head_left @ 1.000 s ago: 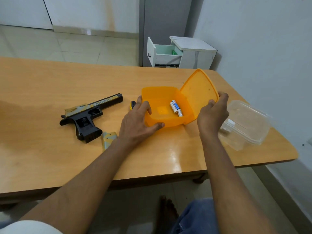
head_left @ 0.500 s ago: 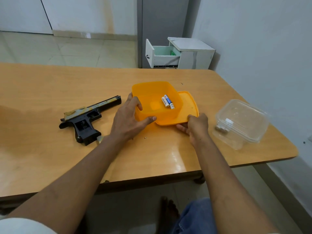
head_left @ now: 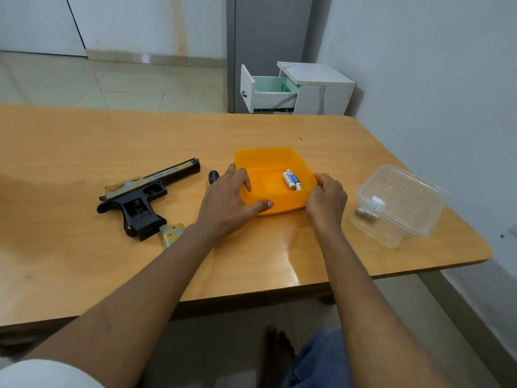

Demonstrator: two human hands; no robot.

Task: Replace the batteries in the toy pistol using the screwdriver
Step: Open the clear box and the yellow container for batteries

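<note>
An open orange box [head_left: 268,161] stands mid-table with two batteries [head_left: 291,179] lying inside. My left hand [head_left: 228,204] grips its left wall, fingers over the rim and thumb on the front. My right hand [head_left: 326,201] holds the box's right edge with curled fingers. The box's lid is out of sight. The black and gold toy pistol [head_left: 145,194] lies on its side to the left, its loose grip cover [head_left: 172,233] beside the handle. The screwdriver's dark handle [head_left: 214,176] peeks out behind my left hand.
A clear plastic container [head_left: 397,203] with small items inside sits near the table's right edge [head_left: 475,247]. Beyond the table stands a white cabinet [head_left: 313,88] with an open drawer. My knee and foot show below the front edge.
The lid, held upright a second ago, was lowered flat beside the box and is now out of sight. My right hand moved from the lid to the box's right edge.
</note>
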